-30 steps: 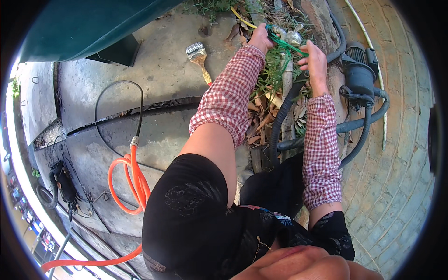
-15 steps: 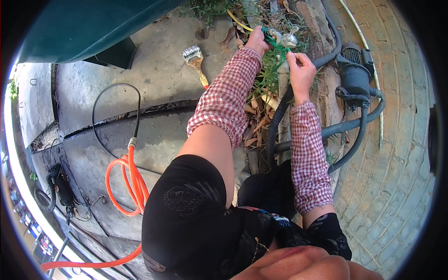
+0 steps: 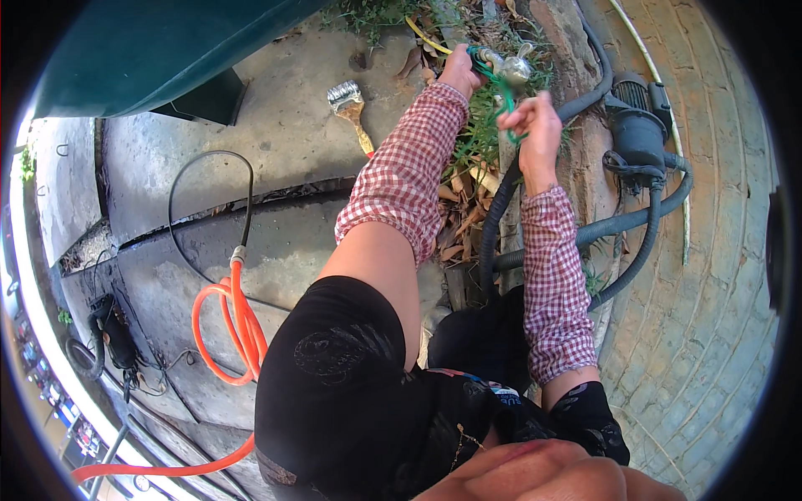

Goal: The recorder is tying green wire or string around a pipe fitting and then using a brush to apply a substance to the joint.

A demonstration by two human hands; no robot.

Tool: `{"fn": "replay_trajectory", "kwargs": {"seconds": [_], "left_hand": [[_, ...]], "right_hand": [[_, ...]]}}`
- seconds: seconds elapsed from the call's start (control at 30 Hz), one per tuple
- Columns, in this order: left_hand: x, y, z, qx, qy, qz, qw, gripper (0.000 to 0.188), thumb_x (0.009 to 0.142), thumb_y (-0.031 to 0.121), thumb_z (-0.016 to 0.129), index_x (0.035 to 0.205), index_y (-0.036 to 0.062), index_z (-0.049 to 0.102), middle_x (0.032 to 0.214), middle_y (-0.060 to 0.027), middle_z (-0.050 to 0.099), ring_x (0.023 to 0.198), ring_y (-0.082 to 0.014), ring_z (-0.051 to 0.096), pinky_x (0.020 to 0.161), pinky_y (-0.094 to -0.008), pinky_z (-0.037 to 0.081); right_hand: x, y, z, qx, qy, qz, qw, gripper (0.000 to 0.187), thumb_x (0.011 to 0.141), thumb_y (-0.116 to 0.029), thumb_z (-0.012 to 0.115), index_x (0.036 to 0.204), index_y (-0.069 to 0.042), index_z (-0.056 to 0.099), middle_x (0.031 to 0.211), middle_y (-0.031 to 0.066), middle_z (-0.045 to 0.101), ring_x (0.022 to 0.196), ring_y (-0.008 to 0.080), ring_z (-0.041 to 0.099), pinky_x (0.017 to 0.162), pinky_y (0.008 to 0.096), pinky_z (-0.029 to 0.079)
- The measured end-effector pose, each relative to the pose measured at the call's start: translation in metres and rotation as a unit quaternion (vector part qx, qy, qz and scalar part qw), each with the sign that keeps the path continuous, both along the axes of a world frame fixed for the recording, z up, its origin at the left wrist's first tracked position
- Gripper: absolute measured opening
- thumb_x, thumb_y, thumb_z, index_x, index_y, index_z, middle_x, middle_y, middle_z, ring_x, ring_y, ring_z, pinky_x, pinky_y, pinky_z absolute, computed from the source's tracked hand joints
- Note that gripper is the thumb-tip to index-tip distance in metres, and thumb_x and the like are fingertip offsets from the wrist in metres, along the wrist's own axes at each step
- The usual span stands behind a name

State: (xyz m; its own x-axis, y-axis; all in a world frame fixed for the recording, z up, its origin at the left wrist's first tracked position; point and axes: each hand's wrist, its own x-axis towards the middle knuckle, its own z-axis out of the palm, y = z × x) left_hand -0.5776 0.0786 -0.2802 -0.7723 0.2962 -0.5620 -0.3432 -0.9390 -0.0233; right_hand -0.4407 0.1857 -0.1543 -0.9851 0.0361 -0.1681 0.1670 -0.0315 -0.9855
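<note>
At the far side, my left hand (image 3: pixel 461 73) is closed around the end of a yellow hose (image 3: pixel 428 37), right beside a metal tap (image 3: pixel 514 68). Green cord (image 3: pixel 508 98) wraps the joint there and hangs down from it. My right hand (image 3: pixel 541 129), slightly blurred, is closed with the loose part of that cord in its fingers, just nearer than the tap. An upright pale pipe (image 3: pixel 507 144) stands below the tap, partly hidden by leaves. How the cord passes under my left fingers is hidden.
A paintbrush (image 3: pixel 351 108) lies on the concrete left of my left forearm. Farther left are a coiled orange hose (image 3: pixel 238 326) and a black cable (image 3: pixel 251 188). A motor pump (image 3: pixel 637 134) with thick grey hoses (image 3: pixel 618 230) stands right. A green tank (image 3: pixel 167 50) fills the upper left.
My right hand has moved slightly nearer and turned, drawing the green cord down away from the tap. My left hand has stayed at the hose end.
</note>
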Motion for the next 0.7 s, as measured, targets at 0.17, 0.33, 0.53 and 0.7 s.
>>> {"fn": "replay_trajectory", "kwargs": {"seconds": [0.17, 0.33, 0.53, 0.7], "left_hand": [[0.004, 0.007, 0.006, -0.026, -0.037, 0.007, 0.999, 0.030, 0.092, 0.031, 0.033, 0.081, 0.0078, 0.049, 0.069, -0.0046, 0.055, 0.058, -0.0183, 0.052, 0.049, -0.0318, 0.044], [0.003, 0.005, 0.007, -0.019, -0.024, 0.014, 0.999, 0.028, 0.092, 0.030, 0.034, 0.083, 0.0068, 0.047, 0.070, -0.0051, 0.054, 0.058, -0.0189, 0.051, 0.051, -0.0327, 0.044], [0.004, 0.011, 0.007, -0.048, -0.049, 0.006, 0.998, 0.028, 0.092, 0.031, 0.034, 0.085, 0.0073, 0.047, 0.071, -0.0049, 0.054, 0.060, -0.0188, 0.051, 0.052, -0.0326, 0.045], [0.000, 0.010, 0.004, -0.048, -0.045, 0.005, 0.998, 0.028, 0.092, 0.032, 0.034, 0.084, 0.0075, 0.047, 0.071, -0.0047, 0.054, 0.060, -0.0185, 0.052, 0.052, -0.0324, 0.045]], "right_hand": [[0.005, 0.003, -0.008, 0.207, -0.007, -0.011, 0.978, 0.024, 0.083, -0.022, 0.058, 0.091, 0.000, 0.050, 0.051, 0.0030, 0.051, 0.039, 0.0105, 0.047, 0.037, 0.0230, 0.036], [-0.029, 0.010, -0.001, 0.383, -0.050, 0.046, 0.921, 0.028, 0.073, -0.024, 0.066, 0.084, 0.001, 0.057, 0.059, 0.0103, 0.059, 0.045, 0.0144, 0.054, 0.044, 0.0292, 0.042], [-0.046, 0.012, -0.014, 0.499, 0.021, 0.068, 0.863, 0.032, 0.064, -0.030, 0.070, 0.074, 0.000, 0.065, 0.068, 0.0151, 0.062, 0.066, 0.0258, 0.061, 0.063, 0.0345, 0.046], [-0.053, 0.014, -0.023, 0.446, -0.014, 0.049, 0.893, 0.029, 0.065, -0.025, 0.070, 0.075, 0.001, 0.063, 0.064, 0.0077, 0.060, 0.058, 0.0165, 0.055, 0.057, 0.0307, 0.043]]}}
